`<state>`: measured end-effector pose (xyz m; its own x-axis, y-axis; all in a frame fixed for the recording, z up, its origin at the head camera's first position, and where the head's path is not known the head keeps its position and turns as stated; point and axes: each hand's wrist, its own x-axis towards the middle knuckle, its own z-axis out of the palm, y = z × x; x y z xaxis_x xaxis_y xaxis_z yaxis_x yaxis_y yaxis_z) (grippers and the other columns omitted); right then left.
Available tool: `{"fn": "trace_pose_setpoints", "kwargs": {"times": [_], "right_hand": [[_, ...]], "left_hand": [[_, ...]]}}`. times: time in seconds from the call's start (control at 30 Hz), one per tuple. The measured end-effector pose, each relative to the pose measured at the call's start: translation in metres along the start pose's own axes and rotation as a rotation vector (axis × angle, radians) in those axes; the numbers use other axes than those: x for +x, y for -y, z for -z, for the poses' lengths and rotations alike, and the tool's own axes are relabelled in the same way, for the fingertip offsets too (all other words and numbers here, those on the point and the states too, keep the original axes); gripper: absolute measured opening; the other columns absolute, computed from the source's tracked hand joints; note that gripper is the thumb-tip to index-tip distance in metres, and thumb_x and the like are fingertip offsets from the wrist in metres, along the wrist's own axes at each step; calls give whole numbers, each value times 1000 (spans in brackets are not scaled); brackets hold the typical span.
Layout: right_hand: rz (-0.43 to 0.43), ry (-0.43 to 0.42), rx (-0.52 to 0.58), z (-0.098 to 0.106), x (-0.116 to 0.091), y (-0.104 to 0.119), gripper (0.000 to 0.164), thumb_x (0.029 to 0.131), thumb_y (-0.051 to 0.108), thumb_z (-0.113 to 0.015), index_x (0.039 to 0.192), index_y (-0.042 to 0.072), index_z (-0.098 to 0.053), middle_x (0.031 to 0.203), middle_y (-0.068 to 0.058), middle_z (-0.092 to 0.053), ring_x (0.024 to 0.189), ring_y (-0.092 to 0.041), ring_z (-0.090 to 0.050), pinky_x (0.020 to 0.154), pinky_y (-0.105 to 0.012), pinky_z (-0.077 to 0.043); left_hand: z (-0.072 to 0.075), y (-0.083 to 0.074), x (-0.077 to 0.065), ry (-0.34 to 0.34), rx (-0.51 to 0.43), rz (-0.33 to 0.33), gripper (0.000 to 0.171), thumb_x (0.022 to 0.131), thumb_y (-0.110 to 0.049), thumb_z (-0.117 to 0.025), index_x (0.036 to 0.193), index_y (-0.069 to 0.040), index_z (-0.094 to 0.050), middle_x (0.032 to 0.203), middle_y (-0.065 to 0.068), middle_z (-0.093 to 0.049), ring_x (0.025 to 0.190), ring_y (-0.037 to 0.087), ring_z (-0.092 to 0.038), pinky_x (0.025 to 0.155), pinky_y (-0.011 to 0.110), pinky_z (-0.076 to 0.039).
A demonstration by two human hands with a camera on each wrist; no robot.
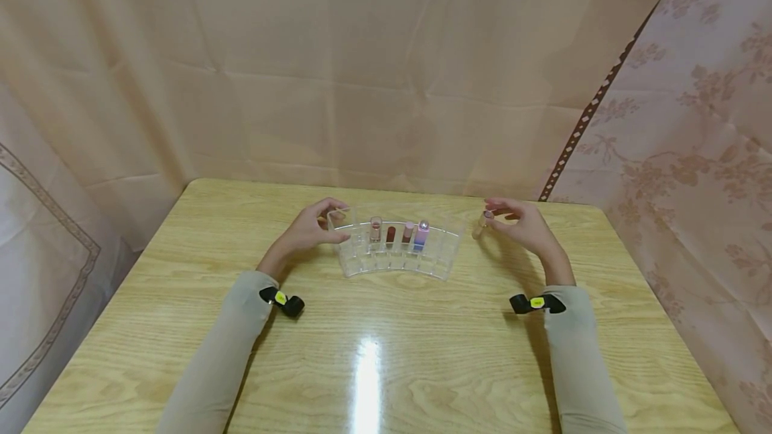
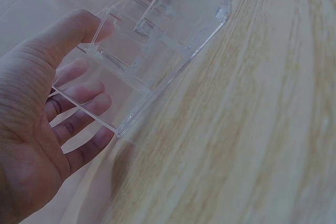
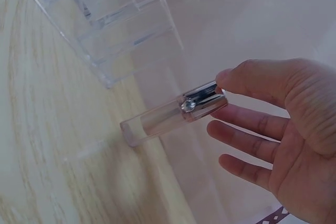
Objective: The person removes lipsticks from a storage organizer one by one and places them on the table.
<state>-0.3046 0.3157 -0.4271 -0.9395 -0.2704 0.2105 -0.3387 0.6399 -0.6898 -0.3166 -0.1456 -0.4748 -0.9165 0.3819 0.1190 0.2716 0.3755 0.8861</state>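
Observation:
A clear plastic lipstick organizer (image 1: 398, 261) with stepped compartments stands on the table. My left hand (image 1: 315, 225) holds its left end, the thumb in front and the fingers behind the wall, as the left wrist view shows. In its back row stand a pinkish clear-capped tube (image 1: 376, 229), a dark red tube (image 1: 391, 235), a pink-capped dark tube (image 1: 407, 232) and a pink-to-blue tube (image 1: 421, 236). To the right of the organizer, my right hand (image 1: 520, 223) pinches the shiny cap of a clear lip gloss tube (image 3: 157, 119) between thumb and index finger. The tube is tilted, its base low near the tabletop.
The wood-grain table (image 1: 422, 367) reaches back to a beige curtain (image 1: 374, 86). Floral cloth (image 1: 712, 106) hangs on the right side. A bright light reflection lies on the front of the tabletop.

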Motion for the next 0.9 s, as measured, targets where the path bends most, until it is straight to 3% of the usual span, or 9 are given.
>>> {"fn": "trace_pose_setpoints", "kwargs": {"times": [0.3,0.47,0.63,0.8,0.9], "right_hand": [[21,-82,-5,3,-2,14,36,96,13,-72,130,2,-66,120,-25,-70,111,-38,-64,96,-53,-46],[58,-111,4,4,-2,25,36,95,12,-73,129,3,-67,118,-23,-72,109,-34,-64,97,-49,-46],[93,-156,6,4,-4,40,37,95,11,-72,130,5,-68,117,-20,-73,105,-28,-66,97,-41,-44],[143,-195,25,1,-5,54,34,94,9,-73,127,6,-70,114,-16,-75,100,-16,-67,96,-25,-44],[189,-197,48,-2,-5,60,33,93,7,-73,126,7,-71,112,-15,-75,99,-13,-67,95,-24,-46]], "left_hand": [[-1,-6,1,17,11,14,62,81,-5,-84,135,2,-57,125,31,-62,103,43,-56,83,34,-45],[-1,-3,0,10,7,10,62,81,-9,-85,136,-2,-57,125,28,-63,103,40,-56,84,34,-45],[0,3,1,5,-4,-5,62,80,-13,-87,135,-6,-60,124,23,-65,102,36,-58,84,34,-46],[1,3,1,1,6,-17,60,79,-14,-88,132,-8,-61,121,20,-66,102,33,-59,83,34,-47],[0,2,1,-5,17,-21,59,79,-13,-88,131,-8,-62,120,19,-67,98,30,-58,80,33,-48]]}}
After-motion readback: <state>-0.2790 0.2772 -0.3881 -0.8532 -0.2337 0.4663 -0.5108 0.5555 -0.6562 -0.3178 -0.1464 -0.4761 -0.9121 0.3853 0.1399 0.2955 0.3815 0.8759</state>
